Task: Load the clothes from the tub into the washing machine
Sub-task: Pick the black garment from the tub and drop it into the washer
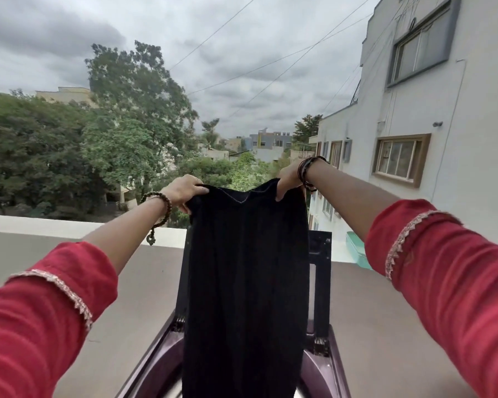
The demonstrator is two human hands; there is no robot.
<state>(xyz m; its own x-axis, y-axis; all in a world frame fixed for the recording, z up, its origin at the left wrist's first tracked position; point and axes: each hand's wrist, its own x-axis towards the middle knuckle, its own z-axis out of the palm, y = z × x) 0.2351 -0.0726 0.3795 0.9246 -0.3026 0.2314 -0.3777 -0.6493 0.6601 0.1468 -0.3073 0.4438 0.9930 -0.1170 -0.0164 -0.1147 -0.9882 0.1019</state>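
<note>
A long black garment (246, 282) hangs straight down in front of me, held up high by its top edge. My left hand (183, 191) grips the left top corner and my right hand (288, 179) grips the right top corner, both arms stretched forward in red sleeves. Below the cloth stands the dark purple top-loading washing machine (324, 366), its black lid (319, 271) raised upright behind the garment. The cloth's lower end runs out of view at the bottom, over the machine's opening. The tub is not in view.
A low white parapet wall (41, 225) runs across behind the machine, with brown wall face below it. A grey-white building (414, 110) rises at the right, trees stand at the left, and a green tank (355, 248) sits below at the right.
</note>
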